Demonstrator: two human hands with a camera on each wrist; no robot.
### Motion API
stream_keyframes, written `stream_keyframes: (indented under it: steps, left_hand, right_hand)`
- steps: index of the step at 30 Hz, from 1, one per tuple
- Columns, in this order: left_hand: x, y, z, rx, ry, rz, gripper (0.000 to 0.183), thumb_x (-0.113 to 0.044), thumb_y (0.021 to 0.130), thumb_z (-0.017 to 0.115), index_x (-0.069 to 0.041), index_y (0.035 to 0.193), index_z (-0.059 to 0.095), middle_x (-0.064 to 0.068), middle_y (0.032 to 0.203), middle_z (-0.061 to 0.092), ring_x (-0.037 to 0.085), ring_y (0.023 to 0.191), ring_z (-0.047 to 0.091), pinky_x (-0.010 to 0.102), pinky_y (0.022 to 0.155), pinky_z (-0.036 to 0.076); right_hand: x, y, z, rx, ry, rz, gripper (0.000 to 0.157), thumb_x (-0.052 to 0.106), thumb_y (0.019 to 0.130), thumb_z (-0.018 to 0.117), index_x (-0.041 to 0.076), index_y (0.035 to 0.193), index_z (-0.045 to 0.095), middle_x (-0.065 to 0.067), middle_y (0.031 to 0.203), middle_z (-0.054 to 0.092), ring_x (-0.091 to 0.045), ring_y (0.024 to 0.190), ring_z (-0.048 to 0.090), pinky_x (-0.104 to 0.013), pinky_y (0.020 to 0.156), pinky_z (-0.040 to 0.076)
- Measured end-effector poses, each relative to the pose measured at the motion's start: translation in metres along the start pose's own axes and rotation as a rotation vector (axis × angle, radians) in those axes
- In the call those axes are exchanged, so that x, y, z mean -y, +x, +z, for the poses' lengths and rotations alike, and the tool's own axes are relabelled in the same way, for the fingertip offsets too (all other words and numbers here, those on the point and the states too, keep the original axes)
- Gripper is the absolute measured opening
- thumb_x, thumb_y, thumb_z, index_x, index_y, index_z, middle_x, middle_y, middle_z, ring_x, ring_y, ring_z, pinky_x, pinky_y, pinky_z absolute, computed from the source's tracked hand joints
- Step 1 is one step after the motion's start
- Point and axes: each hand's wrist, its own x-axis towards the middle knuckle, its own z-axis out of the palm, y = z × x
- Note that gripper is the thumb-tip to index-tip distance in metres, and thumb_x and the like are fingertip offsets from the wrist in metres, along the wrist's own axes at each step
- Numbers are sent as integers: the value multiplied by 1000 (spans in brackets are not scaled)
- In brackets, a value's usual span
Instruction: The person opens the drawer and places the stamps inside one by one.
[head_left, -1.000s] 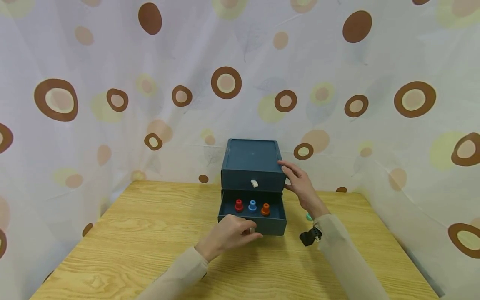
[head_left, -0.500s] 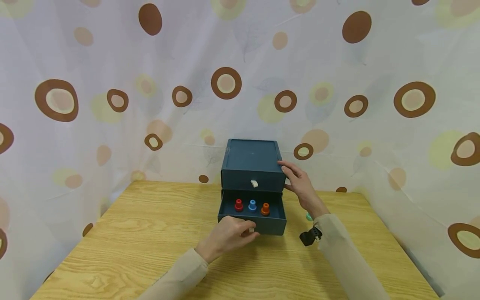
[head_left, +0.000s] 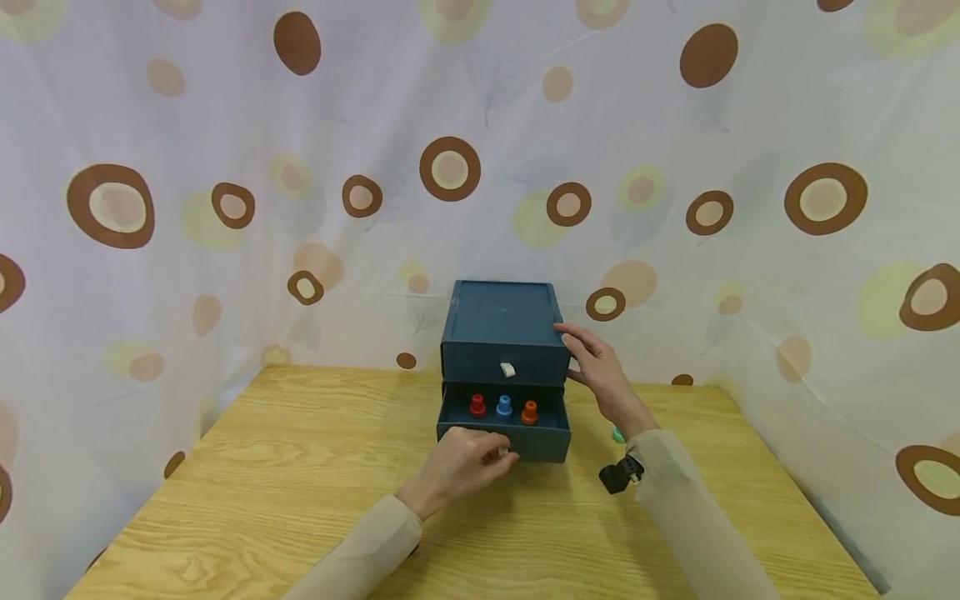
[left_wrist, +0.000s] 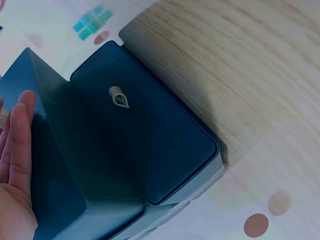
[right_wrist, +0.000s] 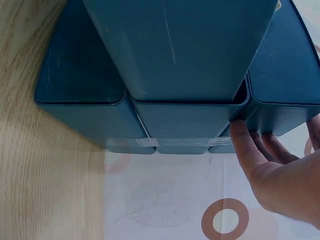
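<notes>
A dark blue drawer unit [head_left: 504,312] stands on the table; its middle drawer [head_left: 547,445] is partly pulled out. Inside it sit three small stepped pegs: a red peg [head_left: 477,406], a light blue peg [head_left: 504,406] and an orange peg [head_left: 529,412]. My left hand [head_left: 459,468] pinches that drawer's pale knob [left_wrist: 4,117] between thumb and fingers. My right hand [head_left: 603,379] rests against the unit's right side, fingers nearly straight, one fingertip at the top edge. The upper drawer's white knob [head_left: 507,369] is free, as is the bottom drawer's knob [left_wrist: 118,96].
A small green object [head_left: 618,434] lies on the wooden table [head_left: 300,467], partly hidden behind my right forearm. A patterned curtain [head_left: 375,250] hangs close behind the unit. A black device [head_left: 619,475] is strapped at my right wrist.
The middle drawer has slid slightly inward with its pegs, and my left hand has moved with it, thumb closer to the fingers at the knob. The right hand stays on the unit's side.
</notes>
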Motion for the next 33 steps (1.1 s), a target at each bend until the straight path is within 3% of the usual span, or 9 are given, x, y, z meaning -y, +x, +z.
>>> stream_keyframes:
  steps: [5, 11, 22, 33]
  left_hand:
    - [3, 3, 2, -9, -40, -13, 5, -15, 89, 73, -12, 85, 72, -6, 69, 68, -5, 58, 54, 3, 59, 43]
    - [9, 6, 6, 0, -60, -77, 5, -17, 90, 72, -12, 87, 73, -6, 70, 68, -6, 59, 55, 3, 59, 44]
    - [16, 10, 9, -47, -81, -124, 5, -16, 87, 74, -11, 85, 75, -4, 68, 69, -5, 55, 55, 5, 56, 44]
    - [24, 17, 13, -32, -106, -223, 8, -18, 89, 74, -11, 86, 77, -3, 69, 71, -6, 55, 56, 7, 55, 46]
  right_hand:
    - [2, -1, 0, 3, -6, 8, 51, 41, 105, 43, 16, 149, 43, -8, 163, 22, -35, 149, 22, -60, 111, 33]
    - [4, -2, 0, 2, -3, 4, 50, 40, 105, 42, 16, 149, 42, -8, 163, 22, -34, 149, 22, -61, 112, 32]
    - [3, 0, 1, -1, -2, 15, 51, 40, 105, 43, 16, 149, 43, -8, 163, 23, -34, 150, 22, -60, 112, 32]
    - [2, 0, 0, 6, -11, 2, 52, 42, 104, 43, 16, 149, 42, -7, 163, 22, -34, 150, 21, -60, 111, 34]
